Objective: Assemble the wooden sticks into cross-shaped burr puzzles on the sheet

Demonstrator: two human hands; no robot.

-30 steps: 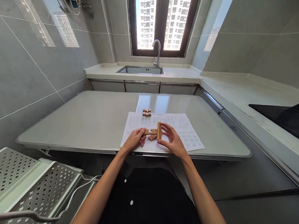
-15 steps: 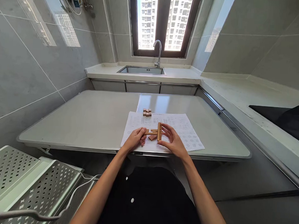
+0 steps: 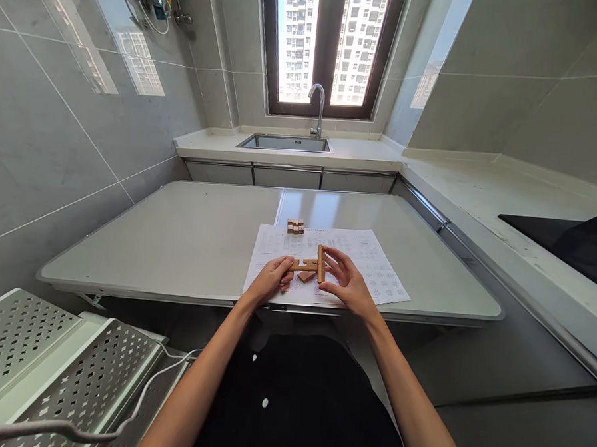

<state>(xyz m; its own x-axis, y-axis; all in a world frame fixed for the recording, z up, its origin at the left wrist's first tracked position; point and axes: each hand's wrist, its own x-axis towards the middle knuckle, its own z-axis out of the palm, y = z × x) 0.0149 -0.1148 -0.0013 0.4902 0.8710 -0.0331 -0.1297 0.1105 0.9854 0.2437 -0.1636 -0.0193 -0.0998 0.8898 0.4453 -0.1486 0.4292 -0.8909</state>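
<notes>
I have two notched wooden bars [image 3: 310,265] crossed into a T between my hands, just above the instruction sheet [image 3: 371,267] at the near edge of the bench [image 3: 177,244].

Left hand [image 3: 271,280] pinches the outer end of the horizontal bar; its long axis runs side to side, hand to hand, notches facing up. Right hand [image 3: 346,283] has thumb and fingers closed around the second bar, which sits at the right end of the first, long axis pointing away from me, crosswise to it.

Progress, my read: early. Two bars look mated at one joint, though I can't tell if the joint is fully seated. One loose reddish piece [image 3: 306,276] lies on the sheet right under the held bars, between my hands. A cluster of small wooden blocks [image 3: 295,226] sits beyond the hands at the far edge of the sheet, untouched. So most of the pieces are left to go in.

Beyond the bench: sink [image 3: 285,143] and faucet [image 3: 317,108] under the window. Perforated metal rack [image 3: 46,357] low on my left.
</notes>
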